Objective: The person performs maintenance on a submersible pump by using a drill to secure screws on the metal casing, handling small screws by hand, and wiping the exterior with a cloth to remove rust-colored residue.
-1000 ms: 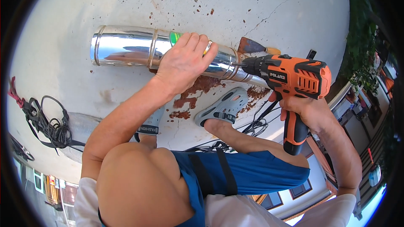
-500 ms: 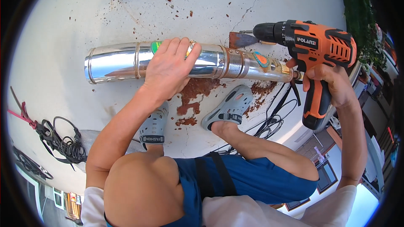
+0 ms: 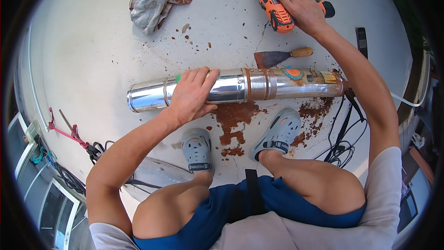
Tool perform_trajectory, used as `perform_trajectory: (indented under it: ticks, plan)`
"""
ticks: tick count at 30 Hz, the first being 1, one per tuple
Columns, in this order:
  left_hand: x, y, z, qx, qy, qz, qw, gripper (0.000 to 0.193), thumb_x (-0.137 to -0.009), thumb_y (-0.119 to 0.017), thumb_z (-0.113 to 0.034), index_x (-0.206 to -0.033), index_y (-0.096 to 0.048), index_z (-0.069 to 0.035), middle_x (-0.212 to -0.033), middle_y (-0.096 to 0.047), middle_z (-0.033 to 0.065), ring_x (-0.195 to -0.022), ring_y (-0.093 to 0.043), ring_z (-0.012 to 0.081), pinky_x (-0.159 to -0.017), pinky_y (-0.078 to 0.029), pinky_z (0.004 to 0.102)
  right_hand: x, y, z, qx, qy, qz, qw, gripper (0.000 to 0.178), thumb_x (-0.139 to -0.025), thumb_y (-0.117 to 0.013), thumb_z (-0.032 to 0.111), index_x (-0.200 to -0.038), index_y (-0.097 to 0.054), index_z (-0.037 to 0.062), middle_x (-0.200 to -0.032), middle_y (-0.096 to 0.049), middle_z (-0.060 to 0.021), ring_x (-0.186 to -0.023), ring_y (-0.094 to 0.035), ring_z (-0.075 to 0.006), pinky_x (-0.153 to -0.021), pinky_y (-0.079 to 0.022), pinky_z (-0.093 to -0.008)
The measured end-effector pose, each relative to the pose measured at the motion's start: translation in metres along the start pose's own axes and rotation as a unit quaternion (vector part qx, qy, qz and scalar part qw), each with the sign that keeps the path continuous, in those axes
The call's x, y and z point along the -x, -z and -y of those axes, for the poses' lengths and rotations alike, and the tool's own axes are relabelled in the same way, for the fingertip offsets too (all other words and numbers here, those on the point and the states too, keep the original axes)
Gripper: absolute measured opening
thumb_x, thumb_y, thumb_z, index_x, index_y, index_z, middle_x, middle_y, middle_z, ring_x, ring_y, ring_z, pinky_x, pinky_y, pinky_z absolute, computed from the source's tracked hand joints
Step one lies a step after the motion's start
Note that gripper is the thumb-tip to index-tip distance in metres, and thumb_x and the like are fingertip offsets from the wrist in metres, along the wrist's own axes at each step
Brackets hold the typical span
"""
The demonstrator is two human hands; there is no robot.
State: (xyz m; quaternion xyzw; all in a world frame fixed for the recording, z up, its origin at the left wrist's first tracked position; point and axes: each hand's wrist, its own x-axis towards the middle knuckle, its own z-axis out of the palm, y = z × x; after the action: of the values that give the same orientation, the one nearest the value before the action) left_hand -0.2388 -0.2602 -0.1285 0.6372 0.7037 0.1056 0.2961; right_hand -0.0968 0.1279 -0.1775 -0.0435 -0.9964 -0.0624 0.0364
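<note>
1. Nearest me, my two grey clogs (image 3: 196, 150) stand on the concrete floor (image 3: 92, 51), with rust flakes (image 3: 233, 120) between them and the metal cylinder.
2. My left hand (image 3: 192, 95) lies flat on the metal cylinder (image 3: 236, 88), fingers (image 3: 203, 76) spread over its top and thumb at its near side, pressing rather than clamped around it; half a second ago it sat in much the same place.
3. The cylinder rests on the floor just beyond my feet, its long axis from nine to three o'clock: the shiny blunt end points to nine, the rusty end to three, where black cables (image 3: 342, 134) trail off.
4. Just past it, toward one o'clock, lies a scraper (image 3: 280, 56) with a wooden handle, blade pointing to nine.
5. Farther out at one o'clock, my right hand (image 3: 300, 9) is closed on the orange drill (image 3: 275, 4), which now lies on the floor with its chuck toward eleven; before, I held it against the cylinder's right end.
6. Farthest, at eleven o'clock, sits a crumpled rag (image 3: 155, 0).
</note>
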Motion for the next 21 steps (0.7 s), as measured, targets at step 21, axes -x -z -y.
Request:
perform_trajectory:
  ticks: [21]
  plan:
    - [0.001, 0.01, 0.001, 0.005, -0.016, 0.041, 0.999, 0.109, -0.061, -0.09, -0.016, -0.152, -0.032, -0.001, -0.146, -0.044, 0.0217, -0.13, -0.047, 0.0406, -0.111, -0.039, 0.0477, 0.034, 0.095, 0.082, -0.404, -0.052, -0.018, 0.913, 0.024, -0.083, -0.076, 0.016, -0.104, -0.07, 0.0065, -0.095, -0.065, -0.0067, -0.086, -0.065, -0.0261, -0.075, -0.053, -0.0388]
